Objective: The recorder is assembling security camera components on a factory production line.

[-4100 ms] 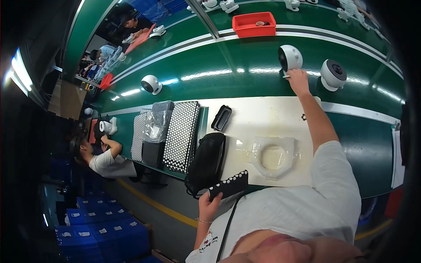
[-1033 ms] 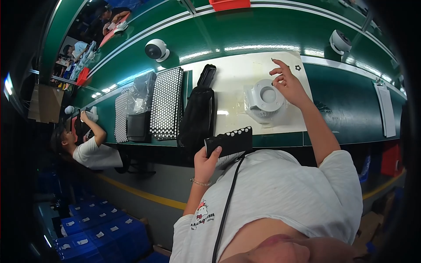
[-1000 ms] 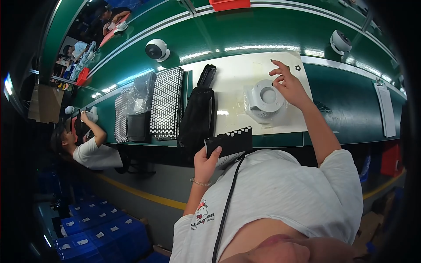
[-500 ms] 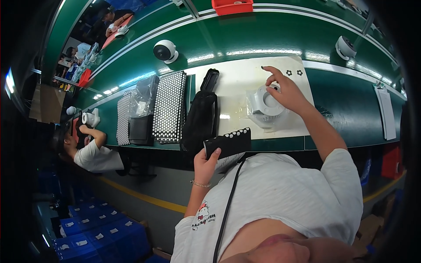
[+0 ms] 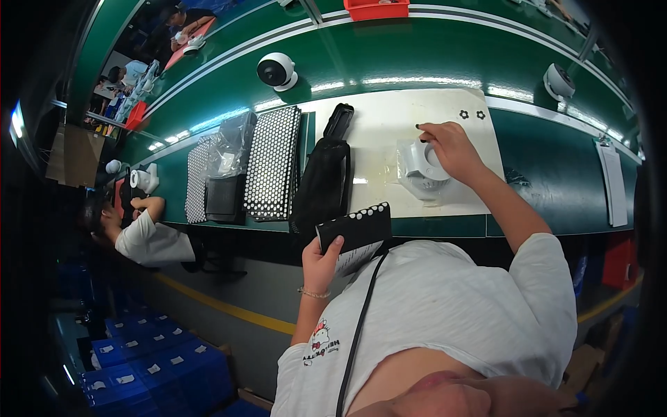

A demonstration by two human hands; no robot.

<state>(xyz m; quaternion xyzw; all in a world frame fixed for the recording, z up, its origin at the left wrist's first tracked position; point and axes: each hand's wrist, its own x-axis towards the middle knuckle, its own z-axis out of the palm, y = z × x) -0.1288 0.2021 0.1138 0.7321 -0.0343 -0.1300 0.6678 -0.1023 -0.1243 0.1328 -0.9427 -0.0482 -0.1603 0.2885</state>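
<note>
My left hand (image 5: 322, 263) grips a folded black sheet (image 5: 358, 228) edged with a row of white dots, its paler printed side showing below. My right hand (image 5: 453, 149) is over a white rounded plastic part (image 5: 425, 169) with a ring-shaped opening, which lies on clear plastic wrap. The right fingers are bent together, and a small black piece (image 5: 419, 127) shows at a fingertip. The hand partly covers the white part, so I cannot tell whether they touch. Beside it on the pale mat (image 5: 379, 125) are two small black flower-shaped pieces (image 5: 472, 115).
Left of the mat lie a black pouch (image 5: 323, 177), a black case (image 5: 339, 121), white-dotted sheets (image 5: 272, 163) and a plastic-wrapped stack (image 5: 228, 167). White cameras (image 5: 277, 71) stand behind. A clipboard (image 5: 611, 182) lies far right; a co-worker (image 5: 149, 233) sits at left.
My right hand's fingers have drawn closer together and tipped lower beside the white part. My left hand still holds the sheet, shifted slightly left. The whole view has moved a little.
</note>
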